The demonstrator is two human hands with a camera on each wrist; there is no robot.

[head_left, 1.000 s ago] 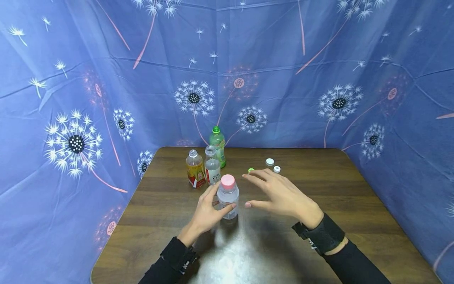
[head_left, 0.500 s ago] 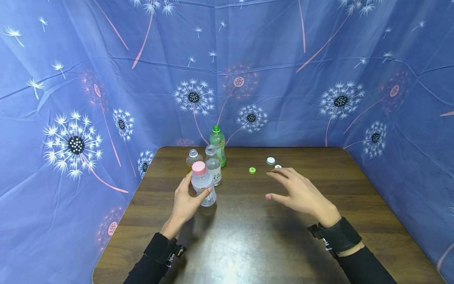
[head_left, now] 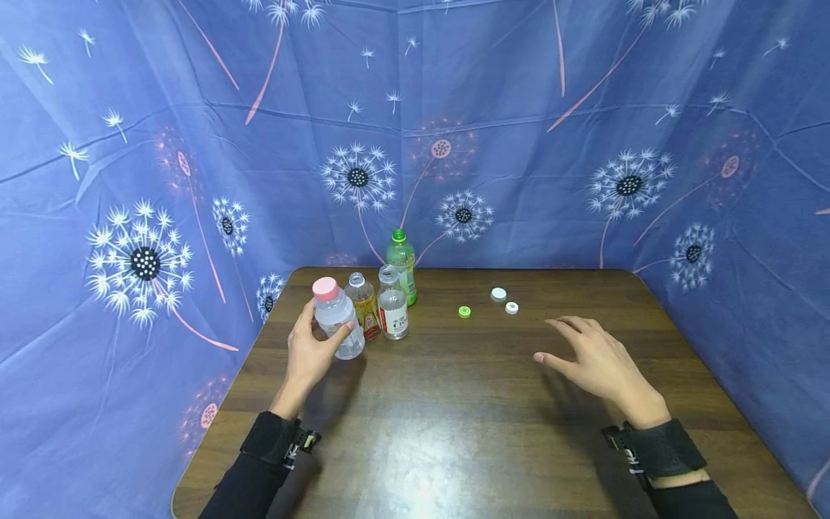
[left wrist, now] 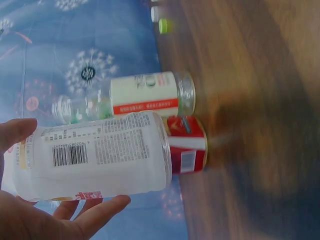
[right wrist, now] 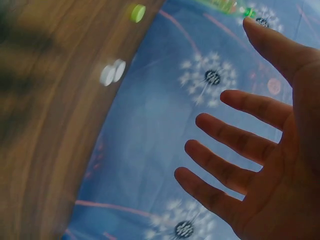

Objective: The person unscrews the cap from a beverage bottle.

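My left hand (head_left: 310, 353) grips a whitish plastic bottle (head_left: 338, 323) with a pink cap, thumb on one side and fingers on the other. In the left wrist view the bottle (left wrist: 95, 157) shows a barcode and printed text, and it leans slightly in the head view. Right beside it stands an uncapped bottle with a red and yellow label (head_left: 366, 311), partly covered by the held one. A clear uncapped bottle with a white and red label (head_left: 393, 306) follows to the right. My right hand (head_left: 599, 364) hovers over the table's right side, fingers spread, holding nothing.
Behind the clear bottle stands a green bottle (head_left: 403, 267) without a cap. Loose on the wooden table (head_left: 480, 404) lie a green cap (head_left: 464, 312) and two white caps (head_left: 498, 294). A blue dandelion-print cloth (head_left: 538, 187) hangs along the back and sides.
The left hand has carried the pink-capped bottle from the table's middle leftward, to the left of the other bottles. My right hand has moved away to the right.
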